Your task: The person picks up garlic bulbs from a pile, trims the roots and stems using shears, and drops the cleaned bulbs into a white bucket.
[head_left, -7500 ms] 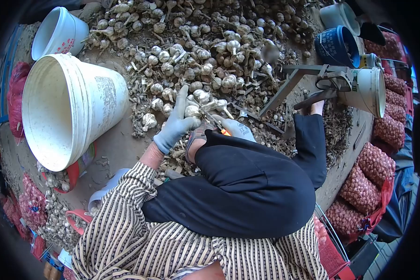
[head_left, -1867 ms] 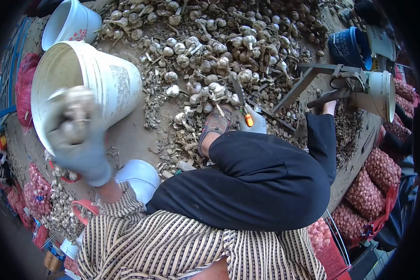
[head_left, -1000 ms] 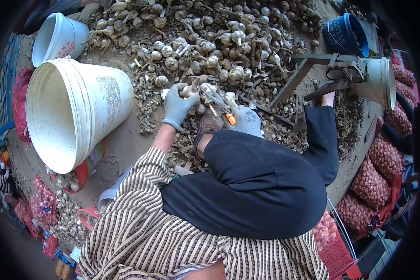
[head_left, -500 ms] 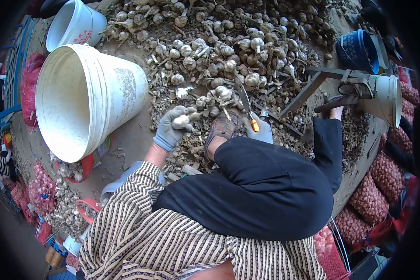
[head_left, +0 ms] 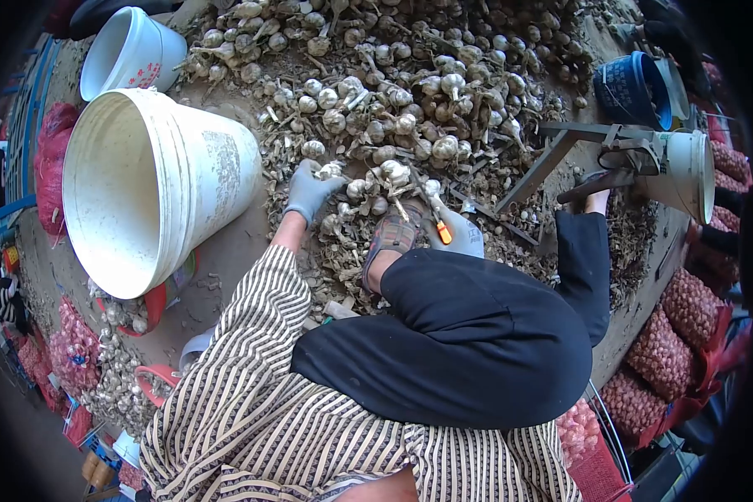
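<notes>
My left hand [head_left: 309,191], in a grey-white glove, reaches to the near edge of the garlic pile [head_left: 393,109]. Its fingers are closed around a pale garlic bulb [head_left: 331,170]. Beside my shoe [head_left: 396,232], my right hand [head_left: 463,234], gloved too, grips a knife [head_left: 443,232] with an orange handle; the knee partly covers this hand. The blade points up and away, its upper part hard to make out among the bulbs. Several trimmed-looking and stemmed bulbs [head_left: 395,173] lie between the two hands.
A large white bucket [head_left: 201,167] lies tilted at the left, with a smaller pale bucket [head_left: 155,54] behind it. At the right are a metal frame [head_left: 540,171], a blue bucket [head_left: 619,90], a white bucket [head_left: 686,171] and red mesh sacks [head_left: 661,356] of garlic.
My left hand was over the white bucket with bulbs, then came back to the pile. In the last half second it moved forward to another spot there. The knife stays in my right hand.
</notes>
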Demonstrator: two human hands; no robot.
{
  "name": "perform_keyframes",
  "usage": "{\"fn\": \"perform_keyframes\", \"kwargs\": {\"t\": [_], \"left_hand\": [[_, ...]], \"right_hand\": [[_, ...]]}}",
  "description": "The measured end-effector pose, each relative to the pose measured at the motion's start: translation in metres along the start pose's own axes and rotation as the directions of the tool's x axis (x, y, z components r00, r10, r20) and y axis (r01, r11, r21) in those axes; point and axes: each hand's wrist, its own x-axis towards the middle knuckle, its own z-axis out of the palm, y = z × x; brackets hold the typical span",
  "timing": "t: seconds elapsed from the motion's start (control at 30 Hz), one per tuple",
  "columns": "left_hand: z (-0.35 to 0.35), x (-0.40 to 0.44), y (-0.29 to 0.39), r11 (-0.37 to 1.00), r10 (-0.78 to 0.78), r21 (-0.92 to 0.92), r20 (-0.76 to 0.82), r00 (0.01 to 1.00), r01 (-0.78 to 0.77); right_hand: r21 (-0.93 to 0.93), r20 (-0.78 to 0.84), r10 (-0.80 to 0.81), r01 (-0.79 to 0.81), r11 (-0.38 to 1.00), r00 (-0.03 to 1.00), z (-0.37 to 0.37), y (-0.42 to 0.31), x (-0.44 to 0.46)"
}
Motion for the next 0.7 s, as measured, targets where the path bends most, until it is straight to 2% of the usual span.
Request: {"fn": "perform_keyframes", "kwargs": {"t": [0.03, 0.07, 0.1, 0.13, 0.17, 0.2, 0.23, 0.37, 0.43, 0.47, 0.53, 0.6, 0.67, 0.7], "left_hand": [[-0.011, -0.008, 0.020, 0.880, -0.141, -0.426, 0.190, 0.972, 0.211], [-0.021, -0.021, 0.038, 0.548, -0.182, -0.709, 0.416, 0.891, 0.443], [-0.023, -0.031, 0.048, 0.335, -0.126, -0.826, 0.437, 0.890, 0.453], [-0.028, -0.043, 0.056, 0.330, -0.130, -0.827, 0.438, 0.890, 0.455], [-0.037, -0.055, 0.064, 0.057, 0.033, -0.868, 0.496, 0.868, 0.494], [-0.048, -0.063, 0.074, -0.211, 0.206, -0.821, 0.493, 0.845, 0.531], [-0.061, -0.069, 0.090, -0.264, 0.313, -0.798, 0.460, 0.831, 0.542], [-0.066, -0.076, 0.089, -0.210, 0.318, -0.784, 0.510, 0.799, 0.584], [-0.067, -0.078, 0.095, 0.015, 0.256, -0.866, 0.486, 0.836, 0.499], [-0.065, -0.078, 0.099, 0.014, 0.263, -0.864, 0.489, 0.832, 0.504], [-0.068, -0.078, 0.116, 0.147, 0.149, -0.900, 0.430, 0.891, 0.410], [-0.073, -0.078, 0.126, 0.191, 0.149, -0.909, 0.400, 0.904, 0.371], [-0.076, -0.079, 0.128, 0.529, 0.076, -0.786, 0.420, 0.904, 0.320], [-0.077, -0.080, 0.134, 0.581, 0.025, -0.754, 0.392, 0.920, 0.305]], "right_hand": [[-0.080, 0.024, -0.038, 0.040, 0.996, 0.999, -0.005, -0.004, 0.001], [-0.158, 0.058, -0.072, 0.081, 0.984, 0.996, -0.008, -0.009, 0.001], [-0.233, 0.098, -0.106, 0.126, 0.964, 0.990, -0.010, -0.012, 0.001], [-0.235, 0.104, -0.106, 0.128, 0.964, 0.989, -0.009, -0.012, 0.001], [-0.227, 0.126, -0.111, 0.137, 0.964, 0.986, -0.007, -0.013, 0.002], [-0.217, 0.147, -0.120, 0.150, 0.965, 0.982, -0.004, -0.015, 0.005], [-0.185, 0.123, -0.132, 0.154, 0.971, 0.983, -0.001, -0.018, 0.007], [-0.126, 0.087, -0.244, 0.254, 0.959, 0.966, -0.002, -0.027, 0.015], [-0.149, 0.135, -0.236, 0.255, 0.955, 0.962, -0.007, -0.032, 0.020], [-0.166, 0.187, -0.228, 0.259, 0.952, 0.956, -0.009, -0.033, 0.021], [-0.186, 0.171, -0.250, 0.280, 0.942, 0.953, -0.010, -0.030, 0.022], [-0.200, 0.160, -0.289, 0.318, 0.927, 0.944, -0.013, -0.030, 0.023], [-0.243, 0.182, -0.262, 0.302, 0.922, 0.948, -0.018, -0.031, 0.022], [-0.281, 0.197, -0.281, 0.329, 0.902, 0.939, -0.020, -0.031, 0.023]]}}
